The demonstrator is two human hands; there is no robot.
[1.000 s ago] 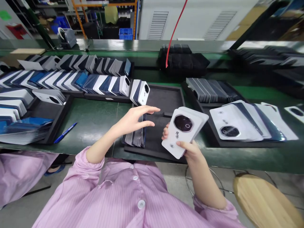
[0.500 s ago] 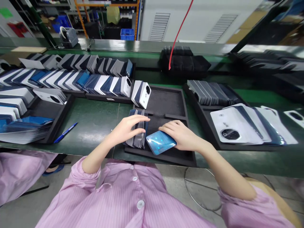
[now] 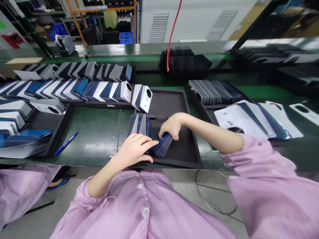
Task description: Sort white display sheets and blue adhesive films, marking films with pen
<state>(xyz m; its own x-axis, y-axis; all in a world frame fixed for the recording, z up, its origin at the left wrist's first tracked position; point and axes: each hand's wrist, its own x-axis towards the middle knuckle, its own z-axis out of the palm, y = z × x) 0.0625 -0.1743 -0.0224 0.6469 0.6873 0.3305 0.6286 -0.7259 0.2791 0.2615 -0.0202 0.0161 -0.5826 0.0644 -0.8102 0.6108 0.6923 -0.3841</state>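
Note:
My right hand is closed on a small stack of phone back covers, standing them on edge in the black foam tray in front of me. Against them from the left presses my left hand, its fingers stretched out and touching the row of upright covers. That row runs back toward a white cover with a round camera hole at the tray's far left corner.
Long rows of white and blue covers fill trays at the left. Grey covers and flat white covers lie in a tray at the right. A blue pen lies on the green bench. A red cable hangs behind.
My right hand turned the held covers from face-up to on edge and lowered them into the tray beside the row. My left hand slid down the row toward me to meet them.

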